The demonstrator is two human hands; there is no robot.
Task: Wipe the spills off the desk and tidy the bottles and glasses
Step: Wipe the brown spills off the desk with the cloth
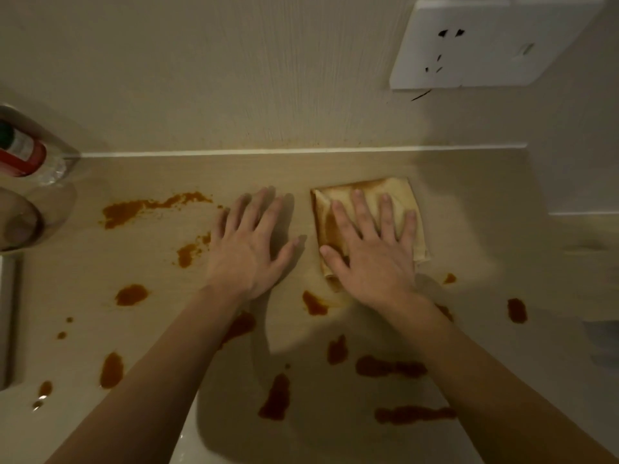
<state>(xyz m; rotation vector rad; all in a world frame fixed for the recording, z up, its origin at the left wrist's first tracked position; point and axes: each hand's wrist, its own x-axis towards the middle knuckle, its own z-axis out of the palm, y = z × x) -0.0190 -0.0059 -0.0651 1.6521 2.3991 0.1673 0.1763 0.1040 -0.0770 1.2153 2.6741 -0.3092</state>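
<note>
Right hand: the right hand (371, 249) lies flat on the cloth (368, 222), fingers straight and spread, pointing toward the wall; the thumb reaches off the cloth's left side.
Left hand: the left hand (248, 242) rests palm down on the bare worktop (485, 202) just left of the cloth, fingers straight and slightly apart, holding nothing.
Cloth: folded, roughly rectangular, tan, stained orange-brown along its left edge and far edge. It lies near the back of the worktop, right of centre, its long axis running from the person toward the wall, tilted a little to the left at the far end.
Spills: orange-brown spills (278, 396) are scattered over the worktop, a smeared patch to the far left, blobs left of the left hand, and streaks near the front between and beside the forearms.
Bottle: a clear bottle (23, 152) with a red label stands at the left edge, by the wall.
Glass: a blurred glass (20, 219) sits just in front of the bottle.
Wall: a white socket (482, 45) is mounted at upper right.
</note>
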